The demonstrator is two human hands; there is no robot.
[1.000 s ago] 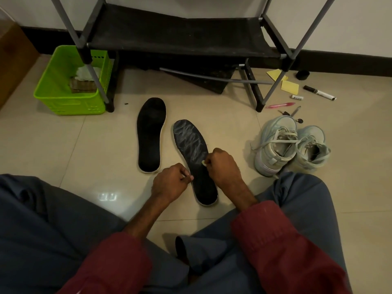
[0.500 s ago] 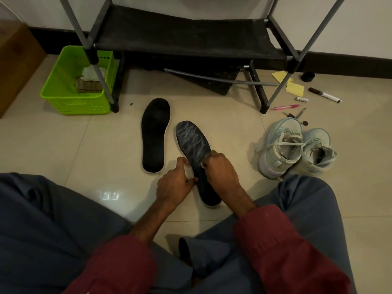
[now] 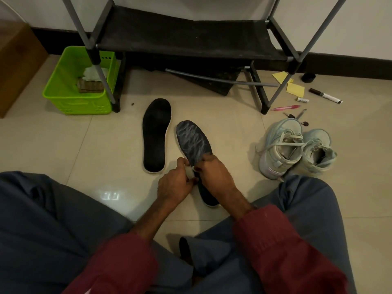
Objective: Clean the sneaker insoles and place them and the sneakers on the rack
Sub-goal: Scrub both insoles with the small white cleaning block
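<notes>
Floor-level: the streaked insole (image 3: 194, 143) is pinned flat under the right hand (image 3: 214, 175), while a small white wipe (image 3: 190, 172) is pinched by the left hand (image 3: 175, 184), presumably for scrubbing.

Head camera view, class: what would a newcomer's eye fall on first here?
Probably the two hands, left hand and right hand, meeting at centre over the streaked insole, with a small pale thing pinched between them. Beside it on the left lies the plain black insole on the tiled floor. The bright green basket at upper left and the pale sneakers on the right stand out next.
</notes>
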